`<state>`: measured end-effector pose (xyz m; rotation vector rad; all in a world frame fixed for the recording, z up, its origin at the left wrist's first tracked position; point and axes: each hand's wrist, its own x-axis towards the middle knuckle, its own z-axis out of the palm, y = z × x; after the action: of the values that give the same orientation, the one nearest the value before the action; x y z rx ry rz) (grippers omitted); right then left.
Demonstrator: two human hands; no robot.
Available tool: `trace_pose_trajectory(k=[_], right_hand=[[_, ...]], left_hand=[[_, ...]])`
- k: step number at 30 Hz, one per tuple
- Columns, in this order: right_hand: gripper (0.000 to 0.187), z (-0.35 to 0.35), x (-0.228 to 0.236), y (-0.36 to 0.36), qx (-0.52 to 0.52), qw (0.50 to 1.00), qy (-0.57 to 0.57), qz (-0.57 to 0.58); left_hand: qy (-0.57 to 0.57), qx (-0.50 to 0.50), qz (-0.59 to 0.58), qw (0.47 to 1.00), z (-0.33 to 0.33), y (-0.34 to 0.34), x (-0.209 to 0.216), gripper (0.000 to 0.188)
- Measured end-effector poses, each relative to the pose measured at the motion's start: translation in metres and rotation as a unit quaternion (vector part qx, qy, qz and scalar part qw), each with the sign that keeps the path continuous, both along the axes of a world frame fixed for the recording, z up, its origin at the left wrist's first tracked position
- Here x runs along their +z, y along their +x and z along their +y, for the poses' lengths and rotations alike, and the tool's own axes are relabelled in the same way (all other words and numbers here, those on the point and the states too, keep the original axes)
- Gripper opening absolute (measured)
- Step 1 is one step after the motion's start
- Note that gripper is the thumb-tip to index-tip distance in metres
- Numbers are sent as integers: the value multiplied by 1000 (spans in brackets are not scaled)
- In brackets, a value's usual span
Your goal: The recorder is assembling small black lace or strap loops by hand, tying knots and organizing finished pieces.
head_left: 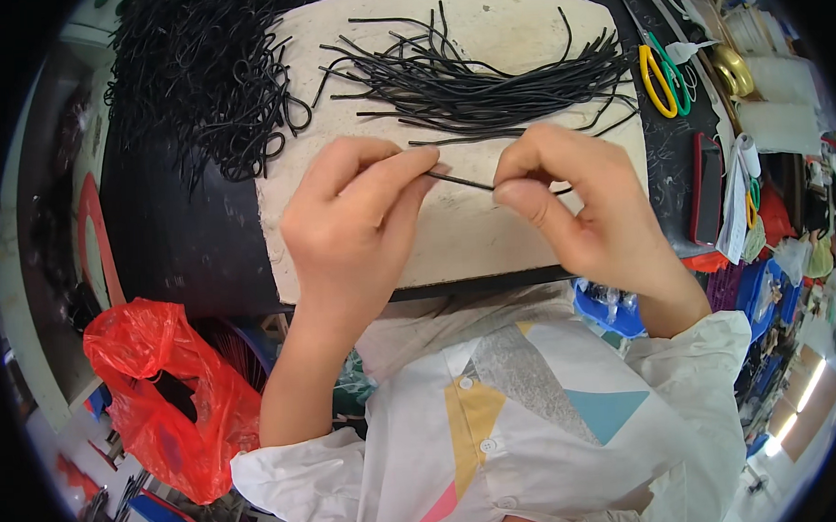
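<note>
Left hand (352,213) and right hand (573,205) above pale board (454,241), near its front edge. Both pinch one thin black cord (461,180) between thumb and fingertips; cord spans short gap between hands, over board middle. Loose cord bundle (485,79) lies on board's far part. Tangled looped pile (209,75) off board's far left corner. Scissors (662,78) right of board. Red bag (170,398) below board's left front.

At the lower left of the frame you have a red plastic bag (170,398), crumpled and shiny, with something dark inside. At the right edge sits a small clear bag (792,255). You have no screens or signs.
</note>
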<state>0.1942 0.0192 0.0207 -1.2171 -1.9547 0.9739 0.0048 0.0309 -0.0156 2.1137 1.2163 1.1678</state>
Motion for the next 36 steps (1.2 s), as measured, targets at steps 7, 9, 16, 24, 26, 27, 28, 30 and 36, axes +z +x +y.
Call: trace_pose_trajectory(k=[7, 9, 16, 24, 26, 27, 28, 30, 36], right_hand=[[9, 1, -28, -12, -57, 984, -51, 162], [11, -2, -31, -18, -70, 979, -46, 186], [10, -12, -24, -22, -78, 965, -96, 230], [4, -9, -6, -7, 10, 986, -141, 86], [5, -6, -4, 2, 92, 976, 118, -157], [5, -7, -4, 4, 84, 973, 130, -170], [6, -8, -4, 5, 75, 970, 142, -185], [6, -10, 0, 3, 37, 996, -19, -74], [11, -9, -8, -11, -53, 840, -390, 372]], left_hand=[[-498, -8, -568, 656, -22, 5, 11, 11], [-463, 25, -587, 663, -25, 12, 11, 14], [-439, -9, -561, 702, -31, 16, 5, 24], [-380, -5, -392, 838, -35, -1, 18, 14], [-326, 27, -378, 866, -36, -2, 18, 13], [-327, 32, -390, 861, -37, -2, 17, 14], [-327, 36, -401, 855, -37, -1, 15, 14], [-329, 48, -425, 842, -37, -2, 10, 14], [-363, 42, -433, 824, -40, 5, -3, 14]])
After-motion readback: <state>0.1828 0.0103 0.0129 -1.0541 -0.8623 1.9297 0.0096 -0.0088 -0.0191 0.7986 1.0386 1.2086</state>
